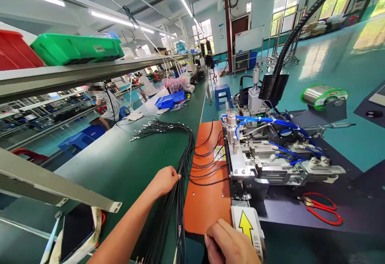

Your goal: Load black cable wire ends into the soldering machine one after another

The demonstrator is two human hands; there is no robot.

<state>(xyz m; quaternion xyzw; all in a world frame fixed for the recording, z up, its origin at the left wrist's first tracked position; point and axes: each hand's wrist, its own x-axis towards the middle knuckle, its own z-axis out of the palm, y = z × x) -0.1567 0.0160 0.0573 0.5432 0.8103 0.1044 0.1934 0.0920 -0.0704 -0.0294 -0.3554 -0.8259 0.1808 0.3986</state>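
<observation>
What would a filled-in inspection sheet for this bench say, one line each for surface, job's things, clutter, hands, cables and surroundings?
Surface: green benchtop, with an orange plate beside the machine.
Job's things: a long bundle of black cables; the metal machine.
Clutter: red-handled scissors by the machine; a blue tray farther along the bench.
Hands: left hand at the bundle, fingers curled, grip unclear; right hand beside the yellow-arrow cover, any hold hidden.
Cables: several single black ones cross the orange plate between bundle and machine; the bundle's far ends fan out.
Surroundings: blue stool beyond the bench; a seated person at left.
</observation>
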